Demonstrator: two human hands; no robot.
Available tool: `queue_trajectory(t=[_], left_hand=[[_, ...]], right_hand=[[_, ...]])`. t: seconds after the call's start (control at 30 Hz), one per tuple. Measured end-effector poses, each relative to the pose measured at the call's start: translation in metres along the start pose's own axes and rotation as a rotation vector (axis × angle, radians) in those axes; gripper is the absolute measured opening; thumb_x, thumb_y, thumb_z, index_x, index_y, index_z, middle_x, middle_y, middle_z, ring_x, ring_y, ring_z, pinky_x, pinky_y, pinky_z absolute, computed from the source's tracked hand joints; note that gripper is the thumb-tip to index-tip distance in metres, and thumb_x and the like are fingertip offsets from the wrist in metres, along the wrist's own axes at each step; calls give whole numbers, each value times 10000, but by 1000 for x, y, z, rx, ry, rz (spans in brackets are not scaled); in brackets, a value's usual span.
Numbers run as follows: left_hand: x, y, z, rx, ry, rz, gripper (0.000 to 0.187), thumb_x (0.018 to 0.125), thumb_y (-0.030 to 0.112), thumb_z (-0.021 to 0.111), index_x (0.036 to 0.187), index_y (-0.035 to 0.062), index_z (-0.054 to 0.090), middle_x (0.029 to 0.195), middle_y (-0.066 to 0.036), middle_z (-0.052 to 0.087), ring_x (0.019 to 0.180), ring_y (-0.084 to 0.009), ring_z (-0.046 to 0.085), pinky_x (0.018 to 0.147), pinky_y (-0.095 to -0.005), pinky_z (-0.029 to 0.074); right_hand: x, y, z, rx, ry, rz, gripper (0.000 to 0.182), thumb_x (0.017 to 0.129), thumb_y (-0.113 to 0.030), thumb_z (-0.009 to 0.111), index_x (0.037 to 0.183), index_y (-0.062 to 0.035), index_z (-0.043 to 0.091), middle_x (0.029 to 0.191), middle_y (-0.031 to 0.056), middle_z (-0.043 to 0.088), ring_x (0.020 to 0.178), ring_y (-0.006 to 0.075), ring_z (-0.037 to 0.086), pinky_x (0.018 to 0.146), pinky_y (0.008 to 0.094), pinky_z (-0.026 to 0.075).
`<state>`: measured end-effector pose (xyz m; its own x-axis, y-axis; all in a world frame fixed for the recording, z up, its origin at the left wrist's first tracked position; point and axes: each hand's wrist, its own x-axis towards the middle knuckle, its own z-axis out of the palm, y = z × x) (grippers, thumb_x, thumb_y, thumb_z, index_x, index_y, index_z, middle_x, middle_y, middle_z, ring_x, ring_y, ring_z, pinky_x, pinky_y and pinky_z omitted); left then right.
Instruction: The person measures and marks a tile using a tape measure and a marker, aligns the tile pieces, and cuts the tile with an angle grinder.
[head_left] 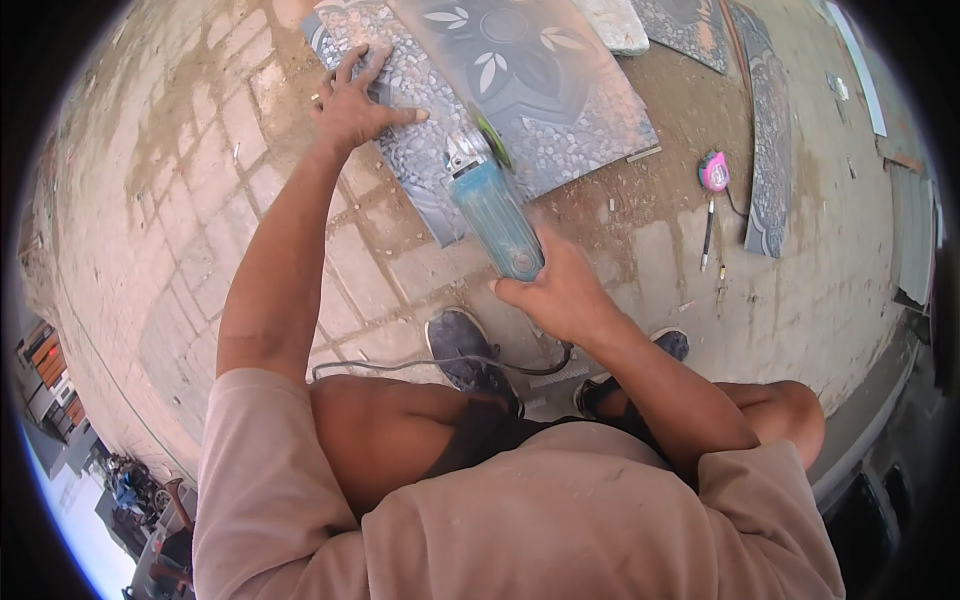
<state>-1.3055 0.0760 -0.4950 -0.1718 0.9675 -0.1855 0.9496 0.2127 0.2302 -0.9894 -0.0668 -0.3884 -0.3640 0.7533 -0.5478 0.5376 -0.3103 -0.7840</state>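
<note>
A blue angle grinder [495, 215] with a green-edged disc [493, 141] is held by my right hand [565, 285], its fingers wrapped round the body. The disc stands on edge at the line between a narrow pebble-patterned strip [430, 145] and a wider patterned tile [540, 90] with white leaf shapes. My left hand [355, 108] lies on the strip with its fingers spread, left of the grinder head. A dark cord [420, 361] runs from the grinder's rear past my shoes.
Right of the tile, a pink tape measure [714, 172] and a pen [708, 235] lie on the brick paving [230, 240]. Beyond them is a long cut strip [768, 130]. More tile pieces [690, 30] lie at the top. My shoe [465, 350] is below the grinder.
</note>
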Motion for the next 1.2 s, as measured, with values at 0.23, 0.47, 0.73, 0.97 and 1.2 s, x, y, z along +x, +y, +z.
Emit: queue_trajectory(t=[0.23,0.47,0.73,0.97,1.2], left_hand=[[5,-9,10,12,46,28,1219,474,712,900,1565,447,426,1695,67,238,1556,-352,172,1212,-649,185],[14,-18,12,-22,63,174,1271,484,729,888,1593,321,420,1690,-80,247,1549,-380,186,1257,-557,151],[13,15,30,-155,210,31,1147,662,821,755,1593,244,413,1647,-189,292,1544,-406,201,1262,-546,149],[0,53,30,-265,231,-156,1165,676,782,752,1626,269,315,1707,-114,153,1581,-402,58,1139,-753,235],[1,54,35,-312,290,-138,1130,679,722,773,1616,258,346,1699,-119,177,1579,-384,80,1129,-757,222]], right_hand=[[-26,-1,-7,-30,-46,139,622,766,-250,768,1244,88,556,968,286,705,909,439,704,829,478,545],[-39,17,0,-27,28,58,580,766,-251,786,1203,63,570,906,267,691,847,388,685,774,462,538],[-46,9,3,-48,74,-43,600,778,-232,765,1230,75,517,939,345,689,939,527,678,824,541,542],[-58,16,11,-30,65,-68,665,787,-220,784,1295,93,491,947,354,682,938,529,677,821,536,539],[-76,21,7,30,-71,36,770,799,-221,792,1404,99,440,1029,368,670,961,504,688,862,522,537]])
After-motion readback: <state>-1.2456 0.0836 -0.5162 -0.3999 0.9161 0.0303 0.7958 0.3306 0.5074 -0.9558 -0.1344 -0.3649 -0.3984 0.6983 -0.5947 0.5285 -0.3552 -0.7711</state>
